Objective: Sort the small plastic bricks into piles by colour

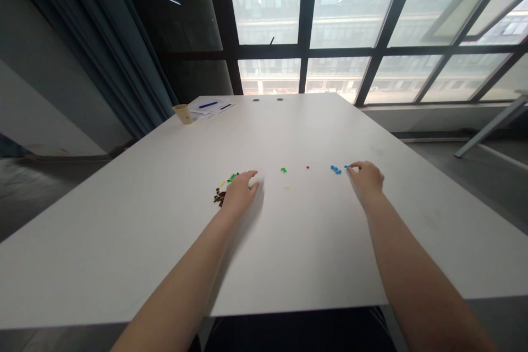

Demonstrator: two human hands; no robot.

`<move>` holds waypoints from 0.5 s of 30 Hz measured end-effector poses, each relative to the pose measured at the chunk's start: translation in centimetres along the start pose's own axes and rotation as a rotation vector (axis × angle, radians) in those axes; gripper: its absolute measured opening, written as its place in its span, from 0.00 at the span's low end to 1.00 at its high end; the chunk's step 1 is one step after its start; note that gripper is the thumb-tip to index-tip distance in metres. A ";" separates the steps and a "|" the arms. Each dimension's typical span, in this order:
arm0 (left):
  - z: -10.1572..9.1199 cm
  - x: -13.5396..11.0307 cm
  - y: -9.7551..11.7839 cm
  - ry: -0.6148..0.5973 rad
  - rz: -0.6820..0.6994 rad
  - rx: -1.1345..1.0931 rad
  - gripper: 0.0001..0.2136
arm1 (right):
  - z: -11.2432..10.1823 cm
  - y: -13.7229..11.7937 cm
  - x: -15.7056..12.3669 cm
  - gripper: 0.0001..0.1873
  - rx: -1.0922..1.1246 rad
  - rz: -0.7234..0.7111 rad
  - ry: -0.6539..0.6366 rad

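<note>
The left hand (243,193) was held low over the white table (165,242), just beside a heap of tiny dark red blocks (220,196). A few green blocks (233,177) and a yellow block (222,182) were seen by that heap too. The hand was blurred, so it could not be told if its grip was open or closed. The right hand (366,179) was held further along the table, and its grip was partly open. Its fingers (353,166) were stretched out just beside a small blue block (347,166). More blue blocks (335,170) were lying close by in a little group. Between the hands, a green block (284,169), a red block (307,166) and a pale yellow block (286,186) were lying apart on the table. A paper cup (182,114) and some sheets of paper (212,106) with a blue pen (208,104) were placed at the far corner. A big window (305,5) was seen beyond the table, and a dark curtain (103,27) was hung at the side.
</note>
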State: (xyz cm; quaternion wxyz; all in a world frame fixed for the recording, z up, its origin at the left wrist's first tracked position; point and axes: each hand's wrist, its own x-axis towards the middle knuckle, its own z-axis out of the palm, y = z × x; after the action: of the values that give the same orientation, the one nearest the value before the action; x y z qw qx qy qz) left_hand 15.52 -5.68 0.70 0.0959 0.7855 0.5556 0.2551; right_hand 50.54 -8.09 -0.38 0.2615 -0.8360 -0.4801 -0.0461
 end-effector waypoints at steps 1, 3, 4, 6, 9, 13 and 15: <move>0.0 0.0 -0.3 -0.035 -0.027 0.069 0.14 | 0.3 0.4 0.0 0.10 -0.030 0.033 -0.036; -0.1 -0.1 -0.5 -0.114 -0.062 0.180 0.14 | 0.8 0.7 0.0 0.10 -0.062 0.070 -0.097; -0.2 -0.2 -0.4 -0.151 -0.074 0.222 0.13 | 0.9 0.7 0.0 0.10 -0.069 0.081 -0.116; -0.3 -0.4 -0.1 -0.204 -0.082 0.283 0.13 | 1.2 0.6 0.0 0.11 -0.071 0.099 -0.132; -0.4 -0.7 0.2 -0.239 -0.080 0.324 0.13 | 1.3 0.5 0.1 0.12 -0.065 0.109 -0.135; -0.4 -0.7 0.3 -0.248 -0.092 0.341 0.13 | 1.4 0.4 0.2 0.12 -0.056 0.097 -0.139; -0.3 -0.7 0.2 -0.240 -0.100 0.347 0.14 | 1.4 0.4 0.1 0.12 -0.049 0.098 -0.143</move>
State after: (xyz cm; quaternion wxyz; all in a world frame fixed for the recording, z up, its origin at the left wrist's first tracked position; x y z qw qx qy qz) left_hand 15.39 -6.44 0.88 0.0370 0.7865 0.6140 0.0553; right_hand 50.69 -7.46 -1.72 0.2082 -0.8657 -0.4550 0.0149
